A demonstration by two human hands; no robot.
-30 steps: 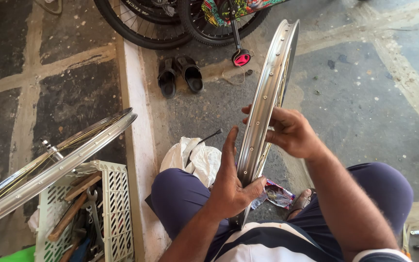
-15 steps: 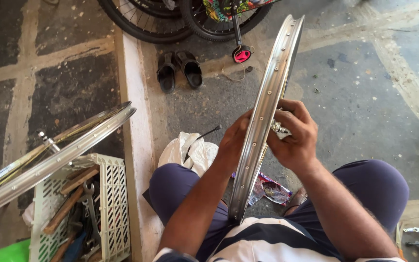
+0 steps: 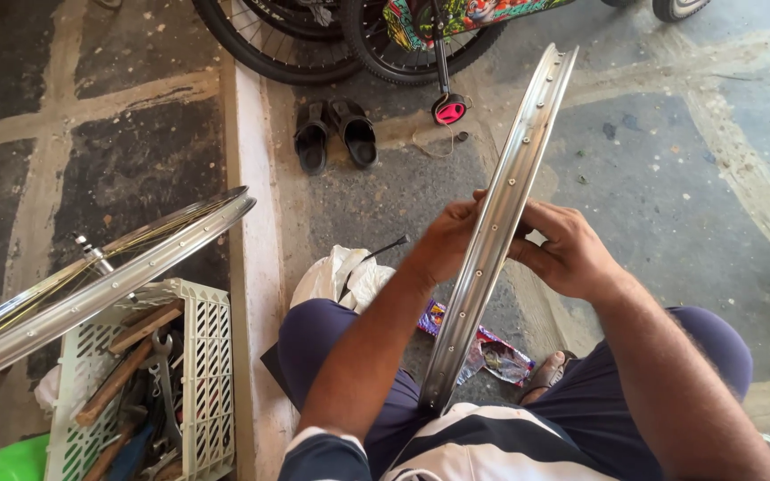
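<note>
Steel caught the light from our head camera: the bare wheel rim [image 3: 501, 223] stood edge-on between our knees. Our left hand [image 3: 447, 240] had climbed from its lower edge to mid-height, opposite the right hand [image 3: 568, 254], both grips closed around it.

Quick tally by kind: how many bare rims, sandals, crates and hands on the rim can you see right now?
Rims: 2, held rim, rim on crate
Sandals: 2, pair
Crates: 1, crate
Hands on rim: 2, left hand, right hand
Total: 7
</note>
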